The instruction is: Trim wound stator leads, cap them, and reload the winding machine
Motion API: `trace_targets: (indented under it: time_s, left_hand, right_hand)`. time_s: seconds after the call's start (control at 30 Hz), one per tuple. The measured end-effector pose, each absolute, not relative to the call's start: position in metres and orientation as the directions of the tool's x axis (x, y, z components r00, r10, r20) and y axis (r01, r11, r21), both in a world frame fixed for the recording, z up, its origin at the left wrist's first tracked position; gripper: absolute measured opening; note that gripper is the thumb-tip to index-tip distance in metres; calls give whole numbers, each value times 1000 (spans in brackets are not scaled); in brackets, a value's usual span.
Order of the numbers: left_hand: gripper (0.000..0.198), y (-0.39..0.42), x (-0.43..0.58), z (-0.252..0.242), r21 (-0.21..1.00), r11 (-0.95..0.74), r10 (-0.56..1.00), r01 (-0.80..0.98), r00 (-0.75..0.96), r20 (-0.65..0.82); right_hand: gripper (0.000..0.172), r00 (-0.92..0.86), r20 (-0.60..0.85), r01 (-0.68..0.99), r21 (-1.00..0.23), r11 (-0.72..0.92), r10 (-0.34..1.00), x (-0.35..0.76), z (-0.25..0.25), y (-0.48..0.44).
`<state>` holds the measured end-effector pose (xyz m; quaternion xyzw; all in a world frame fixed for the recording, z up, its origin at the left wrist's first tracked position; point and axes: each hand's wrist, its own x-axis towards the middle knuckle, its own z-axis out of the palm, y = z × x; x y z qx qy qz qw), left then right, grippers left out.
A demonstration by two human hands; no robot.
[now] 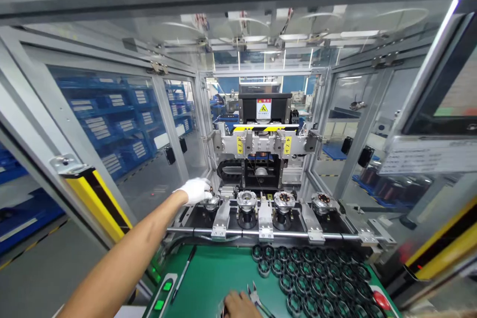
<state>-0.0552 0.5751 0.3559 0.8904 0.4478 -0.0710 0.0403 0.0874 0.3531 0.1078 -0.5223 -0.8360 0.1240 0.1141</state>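
My left hand, in a white glove, reaches to the leftmost round metal fixture of the machine. Its fingers are bent together at the fixture's top, and what they grip is hidden. Low in the view my right hand is bare over the green mat, cut off by the bottom edge. Its fingers are curled round something I cannot make out. Just right of it lies a pair of cutting pliers, jaws apart. Further right along the row stand an open-centred fixture and fixtures carrying copper-coloured parts.
Many black rings cover the mat's right side. A pen and a green-button panel are at left, a red button at right. A metal rail crosses before the fixtures. Yellow-black posts flank the opening; a screen hangs right.
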Motion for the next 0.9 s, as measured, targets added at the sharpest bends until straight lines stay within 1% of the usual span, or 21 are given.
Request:
trace_targets:
  time_s: [0.07,0.13,0.2,0.23,0.3,0.37,0.4,0.47,0.5,0.53,0.6,0.63,0.67,0.7,0.73,0.77,0.83,0.87,0.9]
  left_hand:
    - [35,541,-63,354,78,-615,772,785,619,-143]
    - [37,499,-71,340,167,-652,720,739,673,-170]
    - [29,454,-78,314,230,-658,675,717,697,-242]
    - [25,434,-80,297,237,-641,674,730,683,-281]
    - [22,400,-81,260,195,-579,717,792,608,-340]
    - [26,379,-79,224,126,-503,778,855,511,-366]
    - [30,372,-78,210,97,-470,802,877,470,-367]
    - [36,368,-76,189,60,-430,830,901,420,-367]
    - [36,368,-76,184,51,-424,833,904,411,-370]
    - [35,370,-76,182,47,-425,830,904,410,-378]
    - [31,376,-78,188,44,-439,815,897,419,-400]
    - [29,381,-79,195,36,-446,808,894,420,-414]
    - [27,385,-79,206,28,-457,802,889,425,-420]
    - [26,390,-77,218,20,-475,798,880,440,-412]
    - [26,396,-72,232,17,-504,793,863,471,-387]
    - [27,402,-65,248,18,-547,783,837,519,-342]
    - [32,416,-39,279,12,-652,741,758,641,-200]
    - [35,424,-21,294,-8,-702,708,712,697,-114]
    - [37,434,-1,307,-42,-736,677,675,735,-35]
  right_hand:
    - [12,-435,19,846,-334,416,900,94,107,352]
    - [16,-458,-9,831,-361,424,889,102,110,349]
    - [23,-472,-20,812,-401,425,882,109,115,346]
    - [26,-475,-21,801,-424,423,880,111,117,344]
    - [34,-482,-12,773,-478,418,876,114,124,341]
    - [39,-478,11,739,-536,408,878,116,133,338]
    - [39,-470,26,720,-566,401,882,119,137,336]
    - [35,-452,57,679,-626,385,890,129,148,335]
    - [33,-453,64,654,-654,380,889,139,154,334]
    - [37,-466,63,628,-679,380,883,151,160,335]
    - [56,-528,38,576,-718,391,848,183,172,336]
    - [61,-567,24,552,-731,402,823,200,178,336]
    - [62,-607,11,525,-745,412,794,217,184,335]
    - [60,-632,-8,531,-733,425,775,232,189,332]
    - [56,-631,-32,574,-691,439,775,243,194,329]
    - [49,-604,-55,642,-624,445,795,251,199,324]
    - [33,-503,-72,785,-455,420,861,258,211,314]
    - [27,-446,-51,838,-374,397,893,259,219,311]
    - [26,-392,-10,877,-305,371,920,262,228,311]
